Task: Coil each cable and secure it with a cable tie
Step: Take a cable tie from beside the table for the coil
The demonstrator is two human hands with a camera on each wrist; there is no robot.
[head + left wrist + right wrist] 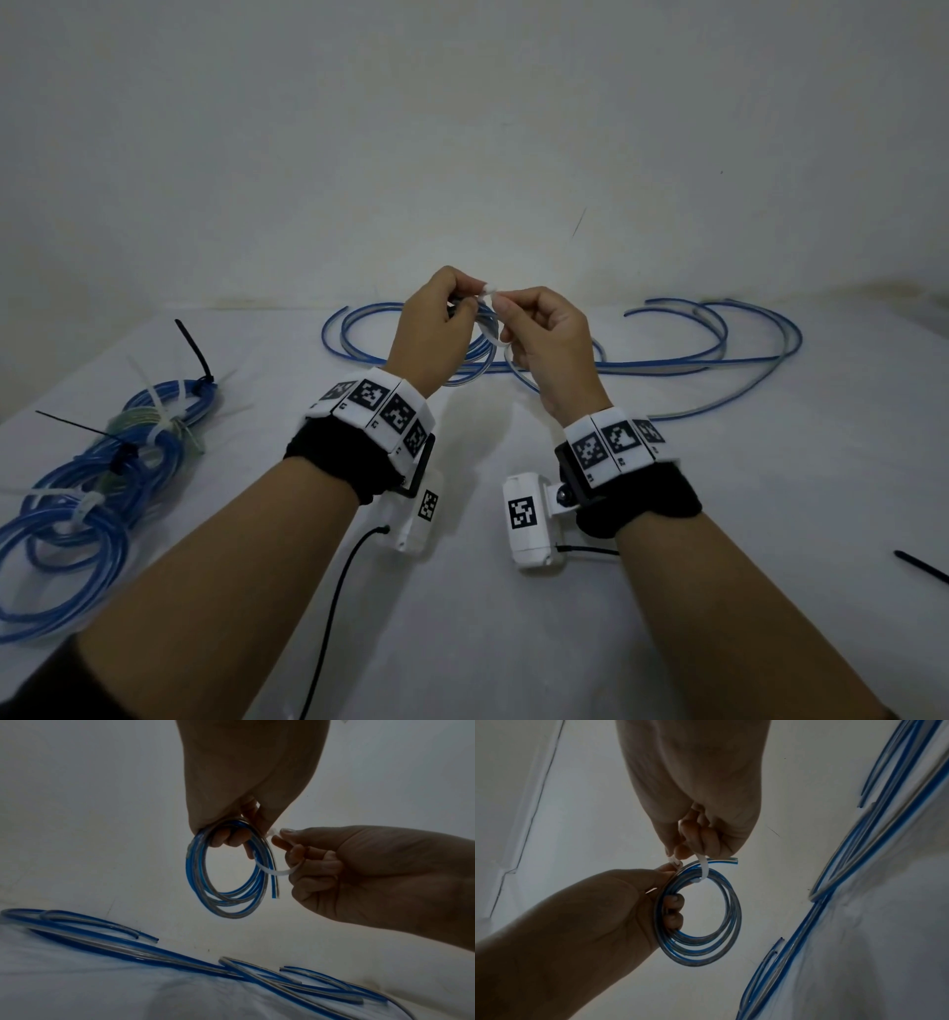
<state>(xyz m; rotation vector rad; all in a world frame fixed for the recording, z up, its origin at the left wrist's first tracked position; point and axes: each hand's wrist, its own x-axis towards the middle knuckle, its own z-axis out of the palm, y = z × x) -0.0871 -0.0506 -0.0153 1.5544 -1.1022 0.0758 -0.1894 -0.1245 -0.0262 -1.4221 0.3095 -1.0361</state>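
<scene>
A small coil of blue and clear cable (pixel 205 894) hangs in the air above the table. My left hand (pixel 436 318) grips its top, with fingers curled through the loop (pixel 672 910). A white cable tie (pixel 275 871) is looped around the coil's strands (pixel 704 870). My right hand (pixel 544 339) pinches the tie's strap between thumb and fingers. Left thumb and forefinger meet the right fingertips at the tie's head (pixel 488 295). In the head view the hands hide most of the coil (pixel 480 349).
Several loose blue cables (pixel 667 365) sprawl across the back of the white table. Tied blue cable bundles (pixel 128 462) with white and black ties lie at the left. A black cable tie (pixel 922 565) lies at the right edge. A wall stands close behind.
</scene>
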